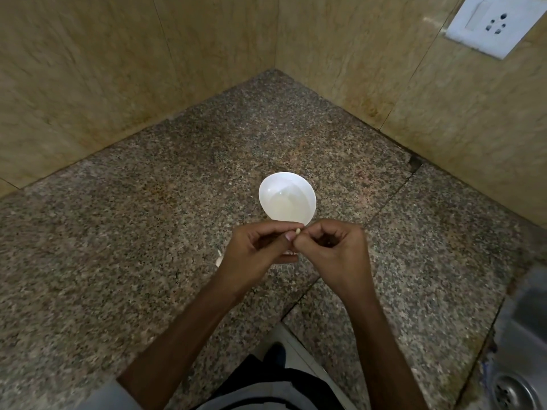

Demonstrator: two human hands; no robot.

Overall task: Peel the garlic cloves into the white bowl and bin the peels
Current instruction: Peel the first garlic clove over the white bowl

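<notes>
Pinching a garlic clove point(297, 231) with left hand point(257, 248) and right hand point(330, 247) together, fingertips meeting, just short of white bowl point(287, 199) on counter point(142, 261).

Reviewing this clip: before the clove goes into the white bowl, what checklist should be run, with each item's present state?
1. Grip on the garlic clove, pinched between left hand and right hand: ok.
2. Clove fully peeled: cannot tell, fingers hide most of it.
3. The white bowl upright on the counter, just beyond the hands: ok.
4. Bowl looks empty inside: ok.
5. A bin for peels in view: not ok, none visible.
</notes>
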